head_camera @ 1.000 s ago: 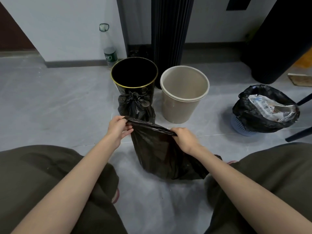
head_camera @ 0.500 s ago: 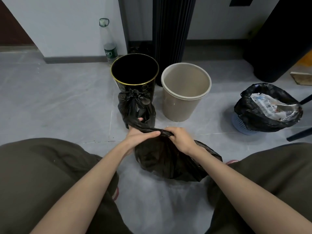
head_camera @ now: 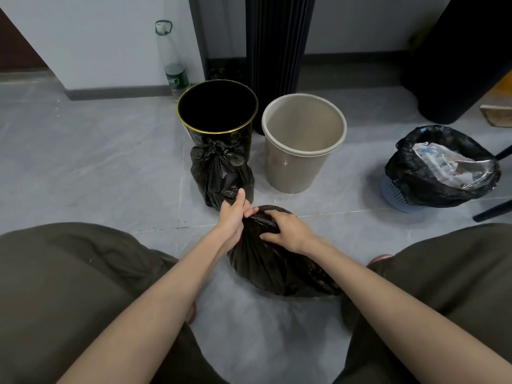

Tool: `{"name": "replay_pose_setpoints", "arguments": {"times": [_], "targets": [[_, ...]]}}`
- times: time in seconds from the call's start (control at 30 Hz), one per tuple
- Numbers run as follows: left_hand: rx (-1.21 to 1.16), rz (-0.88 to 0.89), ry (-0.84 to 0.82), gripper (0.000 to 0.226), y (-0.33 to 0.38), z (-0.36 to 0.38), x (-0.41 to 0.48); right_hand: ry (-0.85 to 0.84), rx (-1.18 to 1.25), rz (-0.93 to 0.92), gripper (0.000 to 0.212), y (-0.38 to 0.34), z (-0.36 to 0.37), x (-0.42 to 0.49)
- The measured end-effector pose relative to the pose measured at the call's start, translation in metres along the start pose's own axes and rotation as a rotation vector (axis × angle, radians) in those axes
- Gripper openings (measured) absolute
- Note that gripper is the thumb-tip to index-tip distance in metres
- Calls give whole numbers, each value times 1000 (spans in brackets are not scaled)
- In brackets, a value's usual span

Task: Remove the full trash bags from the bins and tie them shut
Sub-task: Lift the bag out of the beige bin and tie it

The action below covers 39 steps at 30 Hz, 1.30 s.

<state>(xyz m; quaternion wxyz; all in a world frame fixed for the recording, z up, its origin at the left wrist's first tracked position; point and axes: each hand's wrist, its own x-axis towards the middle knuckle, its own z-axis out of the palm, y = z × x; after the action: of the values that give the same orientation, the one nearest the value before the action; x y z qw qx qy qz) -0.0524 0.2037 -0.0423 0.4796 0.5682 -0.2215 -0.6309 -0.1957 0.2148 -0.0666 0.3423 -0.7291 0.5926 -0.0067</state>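
A black trash bag (head_camera: 274,270) sits on the floor between my knees. My left hand (head_camera: 232,217) grips its gathered neck, and my right hand (head_camera: 288,231) presses curled fingers on the bunched top beside it. Behind them a second black bag (head_camera: 219,173), knotted at the top, stands against a black bin with a gold rim (head_camera: 217,109). To the right of that bin is a beige bin (head_camera: 302,142) with no liner. Farther right, a small blue basket (head_camera: 399,195) holds an open black bag (head_camera: 432,176) full of paper and plastic waste.
A plastic bottle (head_camera: 173,62) stands by the wall behind the black bin. A dark fluted column (head_camera: 277,51) rises behind both bins. A large black shape (head_camera: 457,56) and dark chair legs (head_camera: 496,209) are at the right. Grey tile floor (head_camera: 91,162) spreads to the left.
The bag's mouth, stretched wide between my hands a second ago, is now bunched together. Both hands have come close at the top of the bag, which has sunk lower and rounder.
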Motion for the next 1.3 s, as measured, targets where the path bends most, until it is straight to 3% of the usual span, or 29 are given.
{"name": "replay_pose_setpoints", "arguments": {"times": [0.17, 0.27, 0.47, 0.57, 0.67, 0.83, 1.03, 1.1, 1.2, 1.3], "targets": [[-246, -107, -35, 32, 10, 0, -3, 27, -73, 55, 99, -10, 7, -10], [-356, -222, -15, 28, 13, -2, -1, -80, 5, 38, 102, -19, 15, -11], [-557, -368, 66, 39, 17, -2, -3, 51, 86, 60, 86, -28, 32, -4], [-555, -411, 74, 28, 17, 2, -2, 109, 7, 88, 84, -30, 35, -1], [-504, -411, 69, 46, 21, 0, 3, 29, -20, 109, 66, -33, 32, 1], [-539, -369, 55, 41, 35, -8, 7, -76, 31, 135, 42, -29, 30, 2], [-610, -394, 96, 19, 41, -11, -2, -62, 172, 14, 61, -36, 33, -1], [-630, -407, 107, 27, 41, -13, -1, -78, 258, 4, 64, -38, 36, -2], [-626, -398, 134, 29, 42, -15, 1, -110, 347, 36, 57, -43, 32, -4], [-645, -403, 148, 26, 43, -16, 0, -127, 399, 59, 34, -51, 28, -6]]}}
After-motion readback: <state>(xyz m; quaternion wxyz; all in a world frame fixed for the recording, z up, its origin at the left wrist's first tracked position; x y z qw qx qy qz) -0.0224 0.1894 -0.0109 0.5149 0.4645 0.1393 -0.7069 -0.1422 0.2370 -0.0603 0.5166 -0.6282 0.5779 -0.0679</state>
